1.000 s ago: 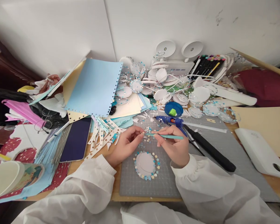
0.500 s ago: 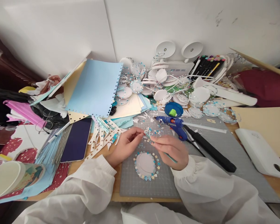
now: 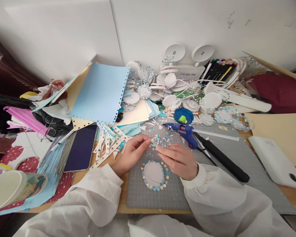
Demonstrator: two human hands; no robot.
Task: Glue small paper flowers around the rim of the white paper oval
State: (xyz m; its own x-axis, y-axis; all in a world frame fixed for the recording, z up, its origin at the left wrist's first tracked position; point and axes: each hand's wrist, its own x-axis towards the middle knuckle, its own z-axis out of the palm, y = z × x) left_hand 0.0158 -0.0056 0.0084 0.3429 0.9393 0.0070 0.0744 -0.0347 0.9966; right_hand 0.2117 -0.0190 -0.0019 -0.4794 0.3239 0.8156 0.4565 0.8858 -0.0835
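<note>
My right hand (image 3: pixel 177 160) is closed on slim teal tweezers (image 3: pixel 155 144), whose tip points left. Most of their length is hidden by my fingers. Thumb and forefinger of my left hand (image 3: pixel 134 151) are pinched together just left of that tip; what sits between them is too small to make out. Small blue and white paper stars (image 3: pixel 160 141) lie scattered behind my fingertips. Below my hands, a white disc (image 3: pixel 154 173) ringed with blue, white and cream stars rests flat on the grey cutting mat (image 3: pixel 138 197).
A blue glue gun (image 3: pixel 185 131) and a black rod-like tool (image 3: pixel 224 159) lie on the right, near a white device (image 3: pixel 276 161). Punched paper strips (image 3: pixel 111 148) and a phone (image 3: pixel 80 148) are at left. Behind stand a blue sheet (image 3: pixel 101 92) and piled star-trimmed discs (image 3: pixel 144 91).
My right hand has turned and shifted slightly left, and the tweezers' rear end no longer shows below it. My left hand stays nearly in place, its fingers still pinched.
</note>
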